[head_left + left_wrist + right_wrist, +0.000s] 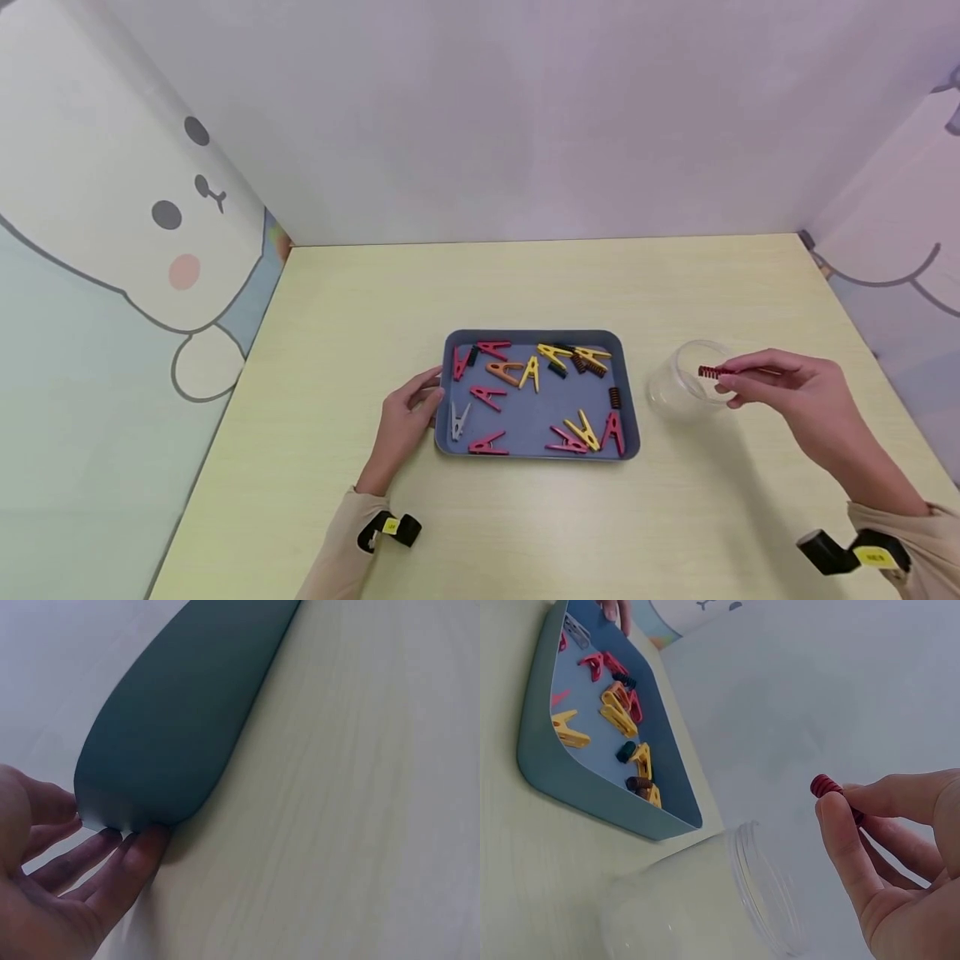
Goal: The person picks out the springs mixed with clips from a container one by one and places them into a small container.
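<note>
My right hand (795,392) pinches a red coil spring (710,372) between thumb and fingertips, above the mouth of a clear jar (675,392). In the right wrist view the ribbed end of the red coil spring (824,784) sticks out past the fingertips, apart from the jar (697,900). At the blue-grey tray (525,457), my left hand (401,425) touches the left end wall with its fingertips. The left wrist view has those fingers spread against the outside of the tray (172,727).
Lying in the tray are several clothespin-like clips: red clips (487,397), yellow clips (583,431), an orange clip (504,372) and a grey clip (459,422). Dark coil springs (615,397) lie among them. A pale wall (540,125) rises behind the table (360,308).
</note>
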A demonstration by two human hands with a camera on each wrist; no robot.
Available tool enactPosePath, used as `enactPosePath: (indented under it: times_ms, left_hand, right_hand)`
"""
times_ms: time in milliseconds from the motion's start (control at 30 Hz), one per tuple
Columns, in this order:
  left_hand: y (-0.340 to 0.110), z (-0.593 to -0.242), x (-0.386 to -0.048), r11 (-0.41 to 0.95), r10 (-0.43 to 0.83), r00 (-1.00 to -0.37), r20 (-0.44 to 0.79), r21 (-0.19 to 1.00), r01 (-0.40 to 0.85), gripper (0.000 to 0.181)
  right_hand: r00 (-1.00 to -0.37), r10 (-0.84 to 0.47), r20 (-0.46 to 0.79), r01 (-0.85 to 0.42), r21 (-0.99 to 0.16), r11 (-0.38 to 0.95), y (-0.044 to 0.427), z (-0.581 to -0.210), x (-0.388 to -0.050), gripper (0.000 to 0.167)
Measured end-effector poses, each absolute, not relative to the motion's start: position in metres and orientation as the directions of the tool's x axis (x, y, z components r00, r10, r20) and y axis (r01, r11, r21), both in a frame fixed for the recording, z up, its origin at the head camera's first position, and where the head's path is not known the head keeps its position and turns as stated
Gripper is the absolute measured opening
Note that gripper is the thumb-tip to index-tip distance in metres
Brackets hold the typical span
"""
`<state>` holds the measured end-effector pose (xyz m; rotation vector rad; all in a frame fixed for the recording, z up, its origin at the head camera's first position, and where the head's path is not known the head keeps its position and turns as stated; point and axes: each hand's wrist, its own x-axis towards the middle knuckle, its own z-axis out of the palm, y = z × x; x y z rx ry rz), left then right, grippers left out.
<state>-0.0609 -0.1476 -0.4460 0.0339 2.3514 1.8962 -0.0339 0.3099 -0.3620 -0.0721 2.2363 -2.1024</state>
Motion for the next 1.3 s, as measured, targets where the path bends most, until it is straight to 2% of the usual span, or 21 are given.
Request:
enactPosePath:
  times_ms: [533, 800, 967, 1200, 1300]
  left_hand:
    - [-0.147, -0.447, -0.06, 0.204, 0.089, -0.992, -0.087, 0.977, -0.067, 0.038]
    - [-0.148, -0.453, -0.061, 0.195, 0.083, -0.994, -0.073, 0.979, -0.055, 0.038]
    - [-0.147, -0.446, -0.06, 0.207, 0.085, -0.993, -0.081, 0.976, -0.062, 0.038]
    - [-0.147, -0.447, -0.06, 0.201, 0.08, -0.993, -0.084, 0.977, -0.067, 0.038]
    - [-0.146, -0.447, -0.06, 0.197, 0.079, -0.993, -0.088, 0.978, -0.071, 0.038]
  right_hand:
    - [-0.996, -0.081, -0.035, 0.028, -0.996, 0.082, 0.32, -0.368, -0.038, 0.019]
    - [-0.997, -0.055, -0.045, 0.037, -0.989, 0.144, 0.322, -0.37, -0.041, 0.02]
    - [-0.998, -0.024, -0.051, 0.044, -0.975, 0.216, 0.322, -0.37, -0.041, 0.021]
    - [-0.999, 0.026, -0.033, 0.041, -0.894, 0.447, 0.321, -0.371, -0.042, 0.023]
    - [-0.999, 0.033, -0.031, 0.043, -0.865, 0.499, 0.32, -0.371, -0.042, 0.024]
